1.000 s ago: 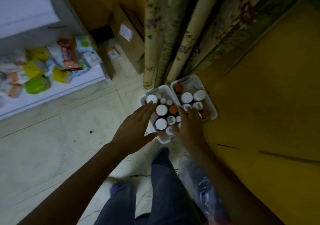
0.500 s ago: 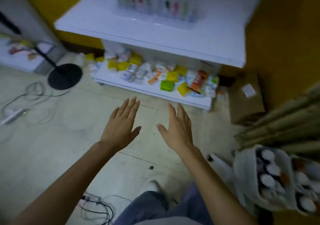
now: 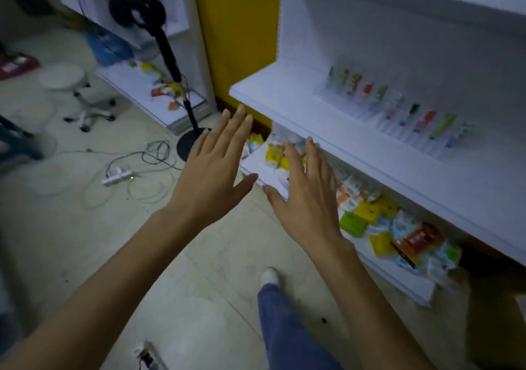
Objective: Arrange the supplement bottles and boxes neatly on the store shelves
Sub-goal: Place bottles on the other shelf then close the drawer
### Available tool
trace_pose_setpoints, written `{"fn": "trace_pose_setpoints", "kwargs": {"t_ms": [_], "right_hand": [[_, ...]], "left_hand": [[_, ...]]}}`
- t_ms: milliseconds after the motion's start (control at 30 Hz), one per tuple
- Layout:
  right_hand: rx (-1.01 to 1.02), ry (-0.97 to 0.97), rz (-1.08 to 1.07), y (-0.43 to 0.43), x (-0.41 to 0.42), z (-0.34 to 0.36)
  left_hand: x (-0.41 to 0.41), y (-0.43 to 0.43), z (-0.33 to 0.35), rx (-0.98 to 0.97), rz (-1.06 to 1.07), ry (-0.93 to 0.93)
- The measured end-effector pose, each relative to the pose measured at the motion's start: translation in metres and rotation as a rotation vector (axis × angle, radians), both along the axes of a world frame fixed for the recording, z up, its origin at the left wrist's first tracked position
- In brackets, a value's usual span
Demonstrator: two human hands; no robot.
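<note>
Left hand (image 3: 212,174): fingers spread, empty | Right hand (image 3: 306,198): fingers spread, empty | Lower shelf (image 3: 378,270): jumbled boxes (image 3: 367,218)

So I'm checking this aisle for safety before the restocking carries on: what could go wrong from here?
Loose cables and a power strip lie on the floor to the left; anyone stepping that way could trip. The packets on the bottom shelf sit jumbled close to its front edge, so the open right hand reaching in might knock some off.
</note>
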State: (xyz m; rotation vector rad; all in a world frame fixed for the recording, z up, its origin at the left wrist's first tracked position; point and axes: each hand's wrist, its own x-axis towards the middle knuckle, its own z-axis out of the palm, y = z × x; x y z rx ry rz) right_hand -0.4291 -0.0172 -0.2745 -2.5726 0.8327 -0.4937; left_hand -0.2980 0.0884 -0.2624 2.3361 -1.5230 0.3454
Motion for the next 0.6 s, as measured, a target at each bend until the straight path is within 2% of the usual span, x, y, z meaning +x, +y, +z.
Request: {"fn": "trace_pose_setpoints", "kwargs": {"t_ms": [233, 433, 600], "right_hand": [[-0.117, -0.113, 0.147, -0.087, 0.152, 0.054], [-0.199, -0.218, 0.224, -0.144, 0.258, 0.085], [-0.24, -0.234, 0.211, -0.182, 0.318, 0.091]], "left_hand": [[0.135, -0.07, 0.061, -0.065, 0.109, -0.021], [0.224, -0.101, 0.071, -0.081, 0.231, -0.029], [0.293, -0.139, 0.076, -0.105, 0.214, -0.019]]}}
